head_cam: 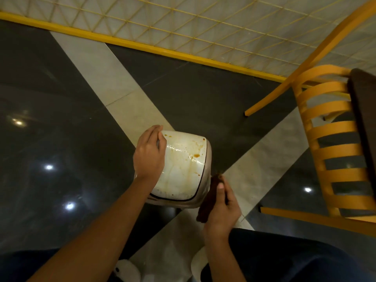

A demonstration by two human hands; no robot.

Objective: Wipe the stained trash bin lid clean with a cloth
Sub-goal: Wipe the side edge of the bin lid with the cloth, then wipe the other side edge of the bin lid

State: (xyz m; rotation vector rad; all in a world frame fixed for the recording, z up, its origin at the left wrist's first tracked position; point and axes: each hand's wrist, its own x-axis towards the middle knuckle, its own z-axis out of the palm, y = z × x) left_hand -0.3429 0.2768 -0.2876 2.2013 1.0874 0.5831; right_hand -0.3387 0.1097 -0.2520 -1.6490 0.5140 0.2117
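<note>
Glossy dark floor tiles [61, 98] crossed by pale stone bands mirror the ceiling lights in the head view, with a yellow lattice panel [183, 23] along the far edge and a yellow slatted chair [333, 151] at the right. Low in the middle stands the bin, its white lid [183, 165] a smooth, shiny rounded rectangle streaked with orange-brown drips and spots, thickest near the far right corner. The left hand [149, 155] lies over the lid's left edge, fingers curled around the far corner, probably to steady the bin against the push of wiping. The right hand [220, 208] pinches a folded dark brown cloth [209, 198] between thumb and fingers just beside the lid's near right edge, not on the stains; wiping looks barely begun.
</note>
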